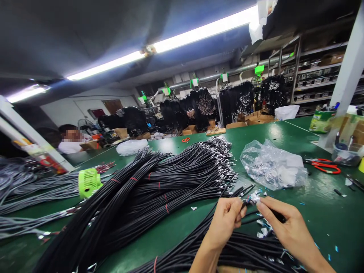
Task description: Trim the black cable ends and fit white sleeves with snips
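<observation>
My left hand point(226, 219) is closed around a black cable point(243, 203) close to its stripped end. From that end, thin coloured wires and crumpled silver foil point(254, 197) stick out. My right hand point(284, 218) pinches this foil between thumb and forefinger. Something dark, partly hidden, lies beneath the right fingers; I cannot tell what it is. Below both hands runs a bundle of black cables point(250, 246). Scraps of foil point(264, 231) and bits of blue wire lie beside it on the green table point(176, 229).
Large tied bundles of black cables point(182, 170) cover the middle. A clear plastic bag point(273, 163) of scraps lies ahead, with red-handled scissors point(325, 166) to its right. A green fan point(88, 182) and grey cables point(34, 193) are left. Another person point(71, 142) sits at far left.
</observation>
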### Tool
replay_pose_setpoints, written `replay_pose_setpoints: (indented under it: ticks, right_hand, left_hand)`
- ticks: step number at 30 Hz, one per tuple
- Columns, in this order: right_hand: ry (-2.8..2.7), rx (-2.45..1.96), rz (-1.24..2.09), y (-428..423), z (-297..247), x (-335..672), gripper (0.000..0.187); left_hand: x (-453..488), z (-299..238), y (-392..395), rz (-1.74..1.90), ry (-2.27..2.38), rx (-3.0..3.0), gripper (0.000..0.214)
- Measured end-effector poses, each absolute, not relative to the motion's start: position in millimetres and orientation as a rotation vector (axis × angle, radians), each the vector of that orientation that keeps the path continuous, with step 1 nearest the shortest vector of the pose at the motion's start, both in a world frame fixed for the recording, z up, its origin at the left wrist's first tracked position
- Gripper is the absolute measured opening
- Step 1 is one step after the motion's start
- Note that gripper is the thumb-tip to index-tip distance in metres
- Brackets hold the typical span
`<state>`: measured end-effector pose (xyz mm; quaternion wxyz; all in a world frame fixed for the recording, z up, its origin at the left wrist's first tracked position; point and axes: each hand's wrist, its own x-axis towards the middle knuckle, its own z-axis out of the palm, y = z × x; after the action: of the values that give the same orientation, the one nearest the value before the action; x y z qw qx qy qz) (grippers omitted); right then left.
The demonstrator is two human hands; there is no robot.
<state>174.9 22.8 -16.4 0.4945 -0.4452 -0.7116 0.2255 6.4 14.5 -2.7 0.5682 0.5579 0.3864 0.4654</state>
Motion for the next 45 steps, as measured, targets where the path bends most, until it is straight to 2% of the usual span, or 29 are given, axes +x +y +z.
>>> replay_pose_setpoints:
  ticks: [4,7,11,17,19,24,29,32,35,38,45]
  right_hand:
    - [-1.526,-1.151,0.645,24.3,-18.5,176.0,0.031]
    - [-1.543,-1.099,0.738,23.4,-15.1,174.6,0.025]
    - [-1.513,-1.069,0.831,23.7,-12.3,171.3,0.027]
    - [-1.299,-0.899,1.5,19.5,-17.2,159.4,0.046]
    - [-1.347,-0.918,1.428,19.2,-18.5,158.7,0.046]
    - [-1.44,-1.11,0.803,32.3,-25.0,169.2,0.034]
    - [-1.556,-1.088,0.822,32.1,-30.5,163.3,0.041]
    - [-1.632,-1.076,0.716,28.1,-29.0,163.6,0.032]
    - [-1.566,-1.166,0.467,33.2,-26.4,179.2,0.017]
    - [-1.382,-1.275,0.281,40.8,-22.2,195.9,0.014]
    - [-1.672,-1.059,0.438,30.7,-14.8,177.0,0.028]
  left_hand:
    - [9.8,-0.9,12.5,1.154,1.01,1.444,0.046]
    - [16.6,0.9,7.7,1.195,1.162,1.683,0.04]
    - [21.2,0.4,4.5,1.195,1.263,1.87,0.034]
    - [14.4,-4.2,15.5,1.303,1.207,1.9,0.021]
    - [14.9,-6.9,18.5,1.322,1.167,1.807,0.016]
    - [28.4,-14.9,15.6,1.228,1.266,1.664,0.02]
    - [27.3,-16.9,18.6,1.151,1.203,1.616,0.044]
    - [23.3,-16.1,21.8,1.065,1.133,1.551,0.052]
    - [23.6,-15.6,20.4,1.005,1.067,1.494,0.054]
    - [24.0,-13.7,17.6,1.018,1.035,1.454,0.054]
    - [18.1,-7.4,17.5,1.161,1.062,1.436,0.053]
